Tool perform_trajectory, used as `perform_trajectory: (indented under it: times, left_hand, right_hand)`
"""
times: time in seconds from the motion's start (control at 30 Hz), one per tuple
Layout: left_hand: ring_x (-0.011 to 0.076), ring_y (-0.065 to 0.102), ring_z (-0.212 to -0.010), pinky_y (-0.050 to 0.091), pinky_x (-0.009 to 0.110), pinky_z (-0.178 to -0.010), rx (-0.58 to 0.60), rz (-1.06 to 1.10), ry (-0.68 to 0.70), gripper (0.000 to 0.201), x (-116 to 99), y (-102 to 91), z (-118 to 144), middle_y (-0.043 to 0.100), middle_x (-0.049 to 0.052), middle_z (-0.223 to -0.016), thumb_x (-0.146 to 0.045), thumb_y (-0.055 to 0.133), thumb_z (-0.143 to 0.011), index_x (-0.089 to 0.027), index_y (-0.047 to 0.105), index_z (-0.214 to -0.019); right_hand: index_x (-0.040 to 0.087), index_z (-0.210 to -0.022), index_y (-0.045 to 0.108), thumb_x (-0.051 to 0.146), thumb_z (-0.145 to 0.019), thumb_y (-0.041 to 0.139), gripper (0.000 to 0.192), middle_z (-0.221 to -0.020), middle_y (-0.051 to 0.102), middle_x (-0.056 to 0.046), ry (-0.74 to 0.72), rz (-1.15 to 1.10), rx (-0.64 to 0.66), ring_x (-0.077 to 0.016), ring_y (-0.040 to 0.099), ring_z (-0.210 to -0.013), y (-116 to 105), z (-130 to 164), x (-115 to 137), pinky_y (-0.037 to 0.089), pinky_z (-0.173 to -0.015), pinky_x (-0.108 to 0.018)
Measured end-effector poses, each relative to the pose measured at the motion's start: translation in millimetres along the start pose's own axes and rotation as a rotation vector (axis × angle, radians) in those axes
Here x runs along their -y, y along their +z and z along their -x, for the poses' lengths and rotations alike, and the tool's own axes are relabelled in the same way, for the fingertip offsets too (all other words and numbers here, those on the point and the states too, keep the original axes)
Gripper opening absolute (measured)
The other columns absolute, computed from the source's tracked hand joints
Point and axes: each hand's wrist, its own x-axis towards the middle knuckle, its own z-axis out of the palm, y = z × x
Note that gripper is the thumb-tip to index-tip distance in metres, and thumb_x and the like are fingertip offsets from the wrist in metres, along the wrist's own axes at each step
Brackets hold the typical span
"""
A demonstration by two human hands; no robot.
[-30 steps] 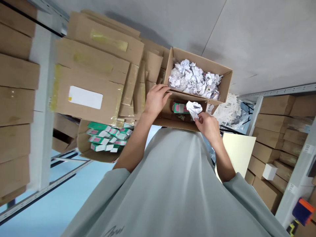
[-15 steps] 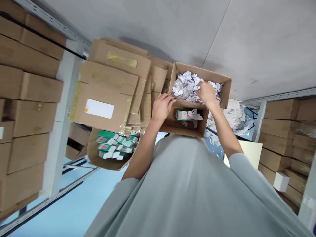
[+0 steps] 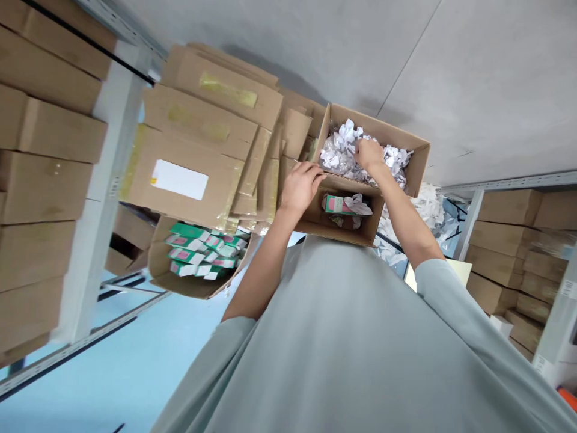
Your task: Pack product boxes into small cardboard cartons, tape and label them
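My left hand [image 3: 301, 185] grips the near left edge where two open cardboard boxes meet, its fingers curled over the rim. The farther cardboard box [image 3: 419, 166] holds crumpled white paper [image 3: 346, 133] and some clear plastic. Into that paper reaches my right hand [image 3: 369, 155], closed, with the fingertips hidden. Nearest my body, the smaller cardboard box [image 3: 311, 225] contains a green and pink carton [image 3: 334, 204], with a crumpled paper piece [image 3: 358, 205] against its right end.
Flattened cardboard [image 3: 198, 144] is stacked to the left. Below it, an open carton [image 3: 157, 264] holds several green and pink cartons [image 3: 184, 255]. Loose white paper [image 3: 430, 204] lies at the right. Shelves of brown boxes [image 3: 500, 240] flank both sides, and a grey wall [image 3: 487, 78] stands behind.
My right hand has sunk slightly and closed among the crumpled paper. The left hand keeps its place at the box edge. The whole view has shifted a little.
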Motion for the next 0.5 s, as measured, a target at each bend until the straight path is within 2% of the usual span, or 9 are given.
perform_trajectory:
  times: [0.13, 0.27, 0.4, 0.5]
  left_hand:
    - [0.0338, 0.069, -0.124, 0.056, 0.051, -0.116, 0.005, 0.002, 0.027, 0.024, 0.5, -1.8, 0.0, 0.079, 0.013, -0.130, -0.034, 0.062, -0.112, -0.021, 0.081, -0.117]
    - [0.0336, 0.068, -0.125, 0.055, 0.050, -0.117, 0.003, 0.011, 0.040, 0.026, 1.5, -1.3, 1.2, 0.078, 0.013, -0.133, -0.034, 0.060, -0.113, -0.021, 0.082, -0.118]
    - [0.0346, 0.068, -0.126, 0.054, 0.052, -0.119, 0.006, 0.038, 0.035, 0.027, 1.8, 0.7, 0.8, 0.078, 0.013, -0.132, -0.032, 0.060, -0.112, -0.021, 0.083, -0.120]
    - [0.0351, 0.067, -0.127, 0.053, 0.054, -0.120, 0.004, 0.059, 0.035, 0.028, 0.8, -0.2, 1.2, 0.078, 0.014, -0.131, -0.030, 0.060, -0.112, -0.021, 0.084, -0.123]
  right_hand:
    - [0.009, -0.124, 0.081, 0.012, -0.097, 0.068, 0.030, -0.131, 0.080, -0.025, -0.002, 0.016, 0.024, -0.0399, 0.075, -0.126, -5.6, 8.0, 1.1, 0.056, -0.109, -0.051]
    - [0.015, -0.114, 0.080, 0.017, -0.101, 0.063, 0.022, -0.112, 0.083, -0.016, 0.001, -0.110, -0.161, -0.0342, 0.076, -0.111, -20.6, 42.8, -3.1, 0.056, -0.103, -0.045]
    - [0.020, -0.107, 0.075, 0.029, -0.104, 0.060, 0.018, -0.089, 0.077, -0.004, -0.018, -0.356, -0.413, -0.0234, 0.073, -0.087, -46.4, 128.1, -1.6, 0.055, -0.090, -0.035]
    - [0.022, -0.099, 0.072, 0.037, -0.102, 0.062, 0.018, -0.079, 0.069, 0.002, -0.031, -0.575, -0.503, -0.0165, 0.063, -0.070, -52.7, 203.1, 9.5, 0.052, -0.077, -0.029]
